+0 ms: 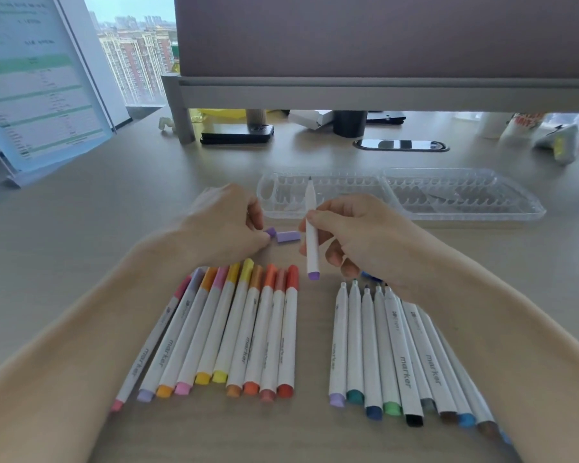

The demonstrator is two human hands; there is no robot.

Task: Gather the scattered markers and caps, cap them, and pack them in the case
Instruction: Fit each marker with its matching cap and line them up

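On desk, pale wood, seen from the head camera. Both forearms reach in from the near edge.

Right hand: fingers curled, thumb and forefinger pinching an uncapped marker at mid-barrel. White barrel, purple end cap toward the viewer, bare tip pointing away over the case.

Left hand: fingers curled in, tips drawn together at a small purple cap. Cap touches the thumb tip. Blurred, so I cannot tell if it is actually gripped.

Second, longer purple cap lies on the desk just beside the small one, between the two hands.

Clear plastic case: lies open beyond the hands, two ribbed halves side by side. No marker seated in it that I can make out.

Capped markers: row of ten at near left, side by side and touching, caps away from the viewer. Pinks, lilac, oranges, yellows, red.

Uncapped markers: second row at near right, partly under the right forearm, tips away. End colours purple, teal, blue, green, black, grey, brown.

Blue cap shows just under the right hand, mostly hidden.

Background: monitor riser across the back, black phone and black cup beneath it, document stand at far left.
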